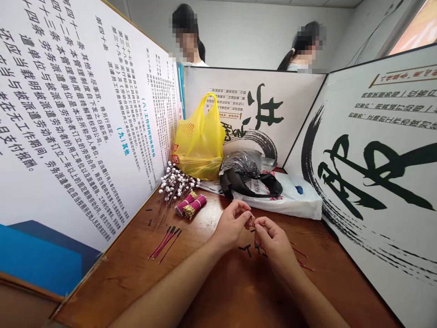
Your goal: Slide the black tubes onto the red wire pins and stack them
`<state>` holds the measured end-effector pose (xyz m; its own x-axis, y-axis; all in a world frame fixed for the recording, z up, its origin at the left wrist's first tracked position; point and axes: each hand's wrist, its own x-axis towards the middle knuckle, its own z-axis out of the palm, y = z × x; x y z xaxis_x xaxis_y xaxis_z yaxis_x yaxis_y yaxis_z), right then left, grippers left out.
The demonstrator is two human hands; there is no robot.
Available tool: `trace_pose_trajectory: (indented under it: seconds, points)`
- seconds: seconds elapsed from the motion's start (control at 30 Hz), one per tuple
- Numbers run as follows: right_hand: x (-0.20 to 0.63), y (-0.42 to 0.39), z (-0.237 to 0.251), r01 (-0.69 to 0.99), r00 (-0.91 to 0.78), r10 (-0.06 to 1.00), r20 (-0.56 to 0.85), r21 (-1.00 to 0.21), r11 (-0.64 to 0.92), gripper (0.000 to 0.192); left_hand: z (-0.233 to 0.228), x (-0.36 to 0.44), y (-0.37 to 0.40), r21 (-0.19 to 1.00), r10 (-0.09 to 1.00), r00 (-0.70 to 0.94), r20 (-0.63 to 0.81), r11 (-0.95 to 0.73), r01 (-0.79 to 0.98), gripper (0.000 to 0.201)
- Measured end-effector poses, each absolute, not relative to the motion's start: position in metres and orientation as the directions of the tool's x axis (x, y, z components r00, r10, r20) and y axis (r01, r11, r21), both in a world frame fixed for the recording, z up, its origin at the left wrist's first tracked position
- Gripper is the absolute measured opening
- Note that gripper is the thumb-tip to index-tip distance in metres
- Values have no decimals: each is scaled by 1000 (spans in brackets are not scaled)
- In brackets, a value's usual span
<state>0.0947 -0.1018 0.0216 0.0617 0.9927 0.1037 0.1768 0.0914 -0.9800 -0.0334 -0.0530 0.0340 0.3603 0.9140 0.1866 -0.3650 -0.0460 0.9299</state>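
Near the middle of the table point(218, 291), the person's left hand point(234, 224) and right hand point(275, 239) meet, fingertips almost touching. Both keep thumb and forefinger narrow, pinched together; whatever sits between them is too small and covered to tell. Just below the fingertips lie several short black tubes point(248, 251), some partly hidden by the right hand. Past that hand, toward the table's right edge, thin red wires point(300, 253) show. Toward the left edge, a small group of black-ended wires point(166, 243) lies slanted, roughly side by side. Farther back, two tied bundles point(195, 205) of red wires with gold-coloured ends touch each other, beside a pile of white-tipped stems point(175, 182) near the left edge. At the far left corner stands a yellow bag point(198, 141). Toward the far right corner lies a white bag point(297, 200), with a black strap point(235, 182) on and beside it. Upright printed boards line the left, far and right edges; two people are beyond.
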Motion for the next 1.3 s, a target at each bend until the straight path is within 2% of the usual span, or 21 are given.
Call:
trace_pose_trajectory:
  seconds: [0.23, 0.53, 0.77, 1.07, 1.3]
  points:
    - [94, -103, 18, 115, 66, 995, 82, -991, 74, 32, 33, -34, -58, 952, 903, 356, 242, -151, -265, 11]
    - [92, -105, 16, 105, 63, 990, 127, -987, 120, 31, 30, -34, -58, 959, 910, 339, 238, -165, -231, 11]
    - [90, -106, 17, 45, 47, 995, 91, -995, 89, 32, 30, -35, -59, 965, 912, 325, 249, -205, -165, 11]
    - [90, -106, 20, 45, 11, 996, 86, -995, 85, 32, 31, -35, -59, 967, 915, 329, 235, -187, -171, 13]
    - [89, -108, 24, 43, 23, 995, 93, -995, 92, 32, 32, -36, -58, 961, 911, 351, 218, -138, -240, 15]
